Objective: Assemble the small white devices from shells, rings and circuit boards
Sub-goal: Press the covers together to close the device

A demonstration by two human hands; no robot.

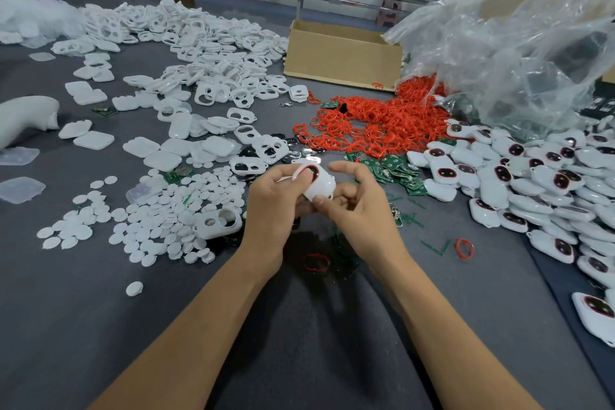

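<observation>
Both my left hand [271,210] and right hand [364,213] pinch the device [317,186] between them; seems light, slick, so edges grip best.

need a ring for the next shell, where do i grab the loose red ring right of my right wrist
Come straight down with the right hand, once it frees the white device, and pinch the thin band of the red ring, one fingertip inside the loop, thumb outside. It lies flat on the grey mat, leaving no side edge to get under.
</observation>
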